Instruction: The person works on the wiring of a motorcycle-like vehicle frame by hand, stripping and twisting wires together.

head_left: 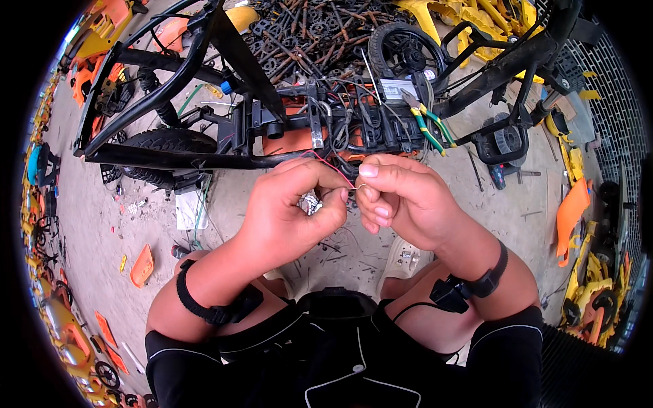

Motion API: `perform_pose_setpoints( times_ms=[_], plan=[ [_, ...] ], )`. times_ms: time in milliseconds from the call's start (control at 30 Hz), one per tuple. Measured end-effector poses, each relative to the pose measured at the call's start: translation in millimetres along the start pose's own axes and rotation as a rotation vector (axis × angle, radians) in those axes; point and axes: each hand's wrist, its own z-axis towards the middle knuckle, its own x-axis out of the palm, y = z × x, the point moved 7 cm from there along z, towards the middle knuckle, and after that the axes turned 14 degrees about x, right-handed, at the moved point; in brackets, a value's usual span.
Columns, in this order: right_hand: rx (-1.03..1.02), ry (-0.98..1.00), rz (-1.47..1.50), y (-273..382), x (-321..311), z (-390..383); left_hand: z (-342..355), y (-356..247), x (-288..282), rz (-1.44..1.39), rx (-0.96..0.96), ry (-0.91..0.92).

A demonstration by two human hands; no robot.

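Close together before my knees, both hands pinch a thin wire. My left hand (292,204) is closed, its thumb and forefinger on a red wire (331,165) that runs up toward the bike frame. Between the fingertips a thin, pale stretch of wire shows. My right hand (408,197) is closed too, with thumb and forefinger pressed on the wire's end and the other fingers curled. Just beyond lies a black bike frame (194,160) with cables and an orange panel (294,144). Green-and-yellow pliers (428,122) rest open on the frame, right of my hands.
A heap of rusty metal parts (306,34) lies at the back, next to a black wheel (406,58). Yellow panels (476,27) are piled at the far right. A power drill (498,175) lies on the floor, and an orange piece (142,266) is at left.
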Motion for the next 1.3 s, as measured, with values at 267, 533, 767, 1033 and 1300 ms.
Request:
perform_pose_setpoints(
  times_ms=[267,533,767,1033,1300],
  plan=[
    [-0.003,0.009,-0.014,-0.6,-1.0,-0.8,1.3,-1.8,1.1,0.026,0.033,-0.005],
    [0.004,-0.012,-0.040,-0.2,1.6,-2.1,2.7,-4.2,0.3,0.090,0.075,-0.014],
    [-0.036,0.018,-0.067,-2.3,0.7,1.3,5.2,-6.9,-1.1,0.175,0.122,-0.025],
    [-0.070,-0.018,-0.073,-1.9,4.6,3.8,2.3,2.7,-3.6,0.197,0.018,-0.079],
    [-0.093,-0.036,-0.047,-1.5,5.9,4.8,1.9,4.9,-6.0,0.210,-0.063,-0.021]
  ],
)
